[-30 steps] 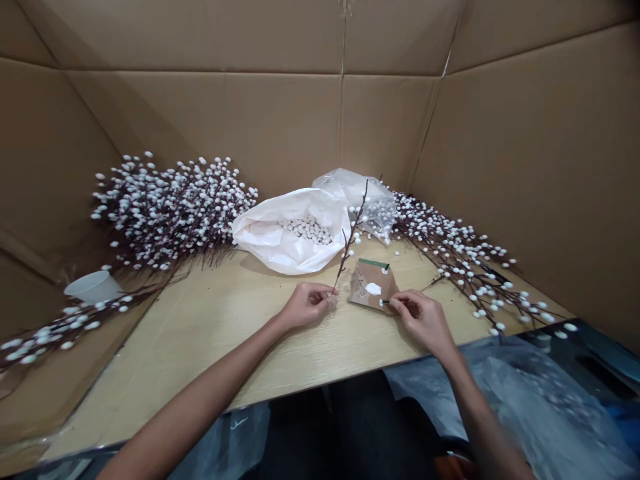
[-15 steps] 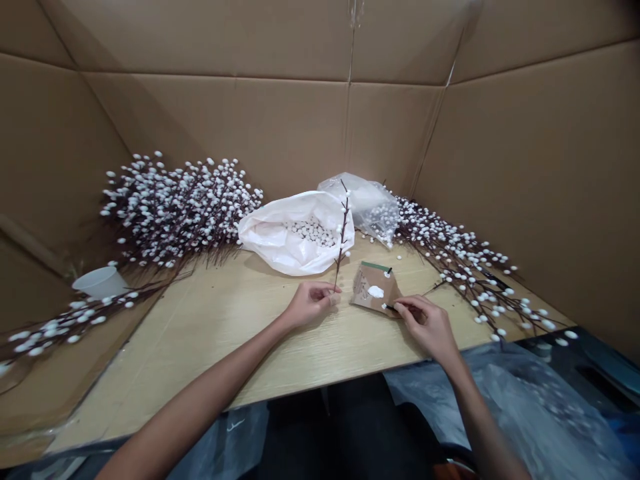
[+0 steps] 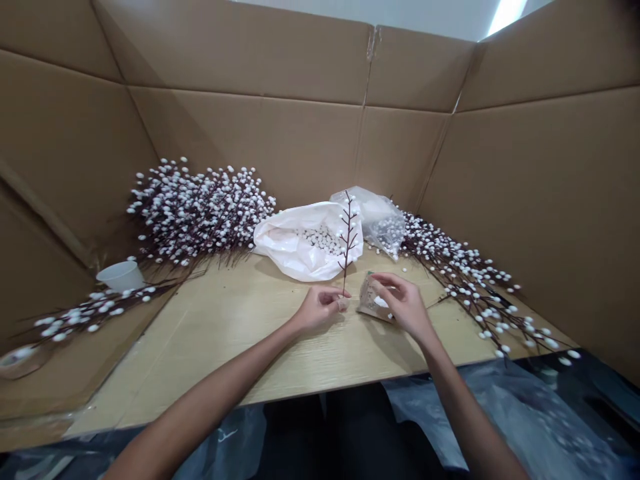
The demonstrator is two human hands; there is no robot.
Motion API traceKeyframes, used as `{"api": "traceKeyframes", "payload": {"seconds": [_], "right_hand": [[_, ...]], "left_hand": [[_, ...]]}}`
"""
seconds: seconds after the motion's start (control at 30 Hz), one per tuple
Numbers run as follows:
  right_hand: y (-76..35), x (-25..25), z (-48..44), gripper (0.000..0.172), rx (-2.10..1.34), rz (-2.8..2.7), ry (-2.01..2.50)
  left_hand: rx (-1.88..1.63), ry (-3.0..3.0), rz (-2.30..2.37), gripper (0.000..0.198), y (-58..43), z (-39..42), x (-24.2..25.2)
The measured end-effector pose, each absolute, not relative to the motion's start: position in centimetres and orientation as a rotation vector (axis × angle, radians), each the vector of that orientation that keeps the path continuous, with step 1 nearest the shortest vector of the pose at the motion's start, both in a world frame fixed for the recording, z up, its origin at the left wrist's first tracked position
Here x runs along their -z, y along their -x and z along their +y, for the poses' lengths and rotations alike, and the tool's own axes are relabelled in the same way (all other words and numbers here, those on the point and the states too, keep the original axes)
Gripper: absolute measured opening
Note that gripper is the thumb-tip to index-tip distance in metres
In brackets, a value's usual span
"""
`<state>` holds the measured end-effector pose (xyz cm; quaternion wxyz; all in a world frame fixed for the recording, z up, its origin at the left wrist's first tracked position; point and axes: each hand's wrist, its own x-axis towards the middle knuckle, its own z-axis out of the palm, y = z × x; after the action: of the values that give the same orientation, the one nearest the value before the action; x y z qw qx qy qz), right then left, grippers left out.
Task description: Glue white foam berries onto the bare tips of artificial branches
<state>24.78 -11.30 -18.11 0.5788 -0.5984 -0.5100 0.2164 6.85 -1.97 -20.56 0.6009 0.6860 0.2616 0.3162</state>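
My left hand [image 3: 323, 309] pinches the lower end of a thin brown twig [image 3: 347, 248], which stands upright with short side stubs and a few white buds near its top. To its right, my right hand [image 3: 403, 303] reaches over a small brown cardboard piece [image 3: 369, 305], its fingertips closed together at the piece's upper edge. Whatever those fingers hold, if anything, is hidden. A white blob [image 3: 381, 302] on the cardboard shows partly beside the hand. Behind the twig lies an open white bag [image 3: 280, 237] with many loose white buds [image 3: 323, 239] inside.
A large heap of white-budded branches [image 3: 200, 213] lies at the back left, more branches [image 3: 450, 260] at the right. At left are a white cup [image 3: 120, 275], a small budded bunch [image 3: 95, 310] and a tape roll [image 3: 23, 362]. A clear plastic bag [image 3: 373, 213] sits behind. Cardboard walls [image 3: 280, 140] surround the table.
My right hand has moved from the cardboard piece's lower right corner up to its upper edge, now covering part of it. The left hand still holds the twig. The view has tilted up.
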Motion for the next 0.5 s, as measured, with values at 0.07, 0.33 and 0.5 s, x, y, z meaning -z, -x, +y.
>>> {"api": "traceKeyframes", "payload": {"seconds": [0.07,0.33,0.5], "right_hand": [[-23.5,17.8,-10.0,0.037,-0.583,-1.201,1.366],[-19.6,17.6,-6.6,0.022,-0.718,-1.047,1.105],[-19.0,17.5,-6.2,0.024,-0.743,-1.057,1.078]], "left_hand": [[-0.747,-1.600,0.582,0.050,-6.8,-2.2,20.4],[-0.824,-1.598,0.537,0.033,-6.8,-2.8,19.9],[-0.877,-1.664,0.500,0.025,-6.7,-3.0,19.5]]}}
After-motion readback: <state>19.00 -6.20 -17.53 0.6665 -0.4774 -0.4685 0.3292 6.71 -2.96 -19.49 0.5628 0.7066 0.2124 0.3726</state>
